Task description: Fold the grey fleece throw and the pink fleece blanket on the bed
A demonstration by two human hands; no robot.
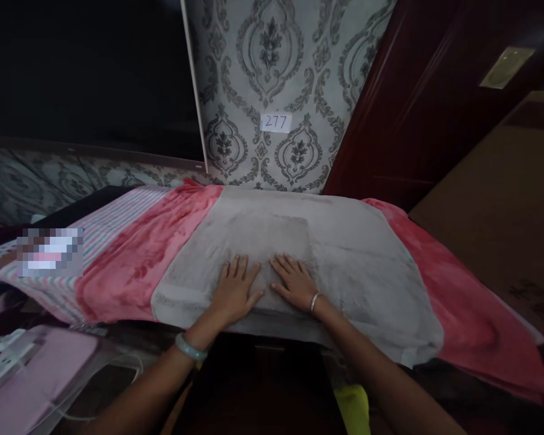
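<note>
A grey plush cloth (pixel 362 266) lies spread over the middle of a long surface, with a squarish folded or raised patch under my hands. My left hand (pixel 236 290) rests flat on it, fingers spread, a pale green bangle on the wrist. To the right, my right hand (pixel 294 282) also lies flat with fingers apart, a thin silver bracelet on its wrist. Neither hand grips anything. Beneath the grey cloth, a pink-red blanket (pixel 140 260) shows on both sides.
A striped cloth (pixel 118 220) covers the left end. Behind hang a dark television (pixel 86 72) and a paper label (pixel 276 122) reading 277. A cardboard box (pixel 494 199) stands right. A pink box (pixel 49 374) with a white power strip (pixel 9 356) and cables sits front left.
</note>
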